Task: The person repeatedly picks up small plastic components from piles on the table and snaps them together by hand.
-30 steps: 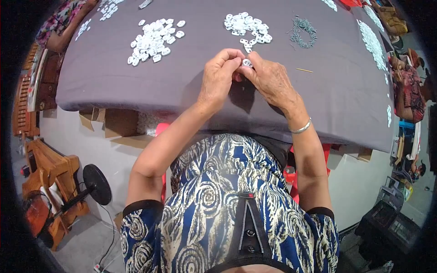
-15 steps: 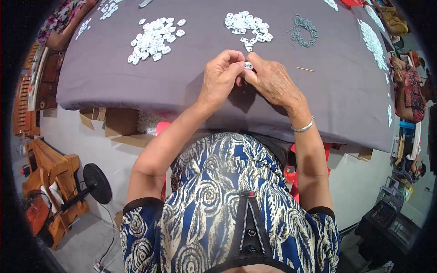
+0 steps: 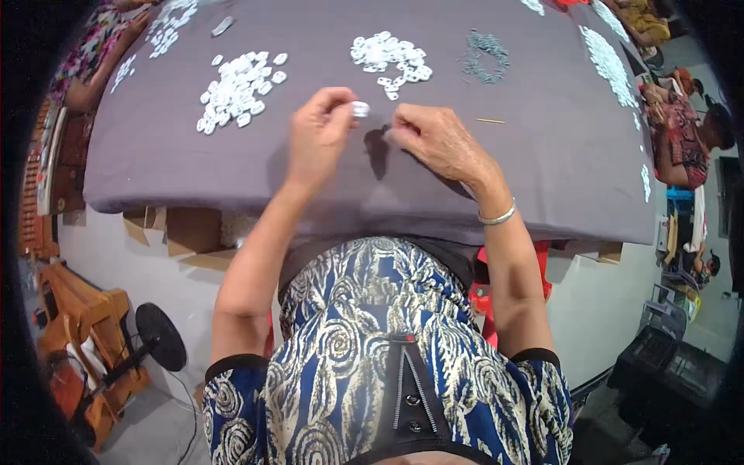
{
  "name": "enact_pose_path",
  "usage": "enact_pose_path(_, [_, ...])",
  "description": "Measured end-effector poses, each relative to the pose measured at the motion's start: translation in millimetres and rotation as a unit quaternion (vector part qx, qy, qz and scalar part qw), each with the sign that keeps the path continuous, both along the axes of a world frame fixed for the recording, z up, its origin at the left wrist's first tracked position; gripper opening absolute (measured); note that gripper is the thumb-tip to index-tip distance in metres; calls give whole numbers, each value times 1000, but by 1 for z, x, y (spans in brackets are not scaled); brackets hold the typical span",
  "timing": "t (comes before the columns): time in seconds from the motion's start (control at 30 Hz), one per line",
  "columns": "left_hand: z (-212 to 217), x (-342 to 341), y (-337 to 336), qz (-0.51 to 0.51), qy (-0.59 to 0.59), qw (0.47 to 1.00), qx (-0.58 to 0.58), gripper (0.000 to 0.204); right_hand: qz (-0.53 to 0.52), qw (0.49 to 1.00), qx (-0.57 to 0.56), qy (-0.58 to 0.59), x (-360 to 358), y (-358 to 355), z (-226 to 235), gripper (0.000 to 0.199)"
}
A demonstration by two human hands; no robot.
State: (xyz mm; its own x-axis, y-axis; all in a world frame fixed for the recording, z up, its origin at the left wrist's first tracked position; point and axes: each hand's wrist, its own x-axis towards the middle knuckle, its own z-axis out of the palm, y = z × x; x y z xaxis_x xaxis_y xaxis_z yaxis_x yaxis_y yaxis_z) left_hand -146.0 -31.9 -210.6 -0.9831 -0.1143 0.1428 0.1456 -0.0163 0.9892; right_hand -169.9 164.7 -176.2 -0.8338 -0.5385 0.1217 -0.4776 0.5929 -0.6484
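Observation:
My left hand (image 3: pixel 319 136) is raised over the near part of the cloth-covered table, pinching a small white plastic piece (image 3: pixel 360 109) between thumb and forefinger. To its right, my right hand (image 3: pixel 438 139) is closed, thumb against the curled fingers. A small dark thing seems to be at its fingertips, but blur hides what it is. Beyond the hands lies a pile of white oval pieces with dark holes (image 3: pixel 384 56). A larger pile of similar white pieces (image 3: pixel 236 89) lies to the left. A thin yellowish stick (image 3: pixel 490 121) rests right of my right hand.
Small grey, screw-like bits (image 3: pixel 487 58) form a ring at the far right. More white pieces (image 3: pixel 608 66) lie along the table's right side, and others (image 3: pixel 172 27) at the far left. People sit at both sides. A black round-based stand (image 3: pixel 161 337) is at the lower left.
My hands, together around the white piece before, have come apart. The left moved left with the piece; the right dropped slightly. The whole view has shifted a little.

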Motion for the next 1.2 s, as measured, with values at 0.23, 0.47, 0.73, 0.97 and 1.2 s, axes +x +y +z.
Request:
enact_pose_path(0.23, [6,-27,-67,207,70,951,-219,17,-240,960,-37,137,-36,62,-10,9])
enact_pose_path(0.47, [13,-29,-69,285,158,904,-276,17,-268,952,-4,148,-53,77,-26,11])
enact_pose_path(0.73, [14,-10,-23,135,134,953,-234,12,-186,968,102,133,-69,66,-21,12])
enact_pose_path(0.97, [13,3,0,33,60,985,-159,7,-136,986,-75,66,-41,35,-4,10])
enact_pose_path(1.2, [5,3,2,22,46,985,-163,8,-153,985,-70,26,-36,42,-4,10])
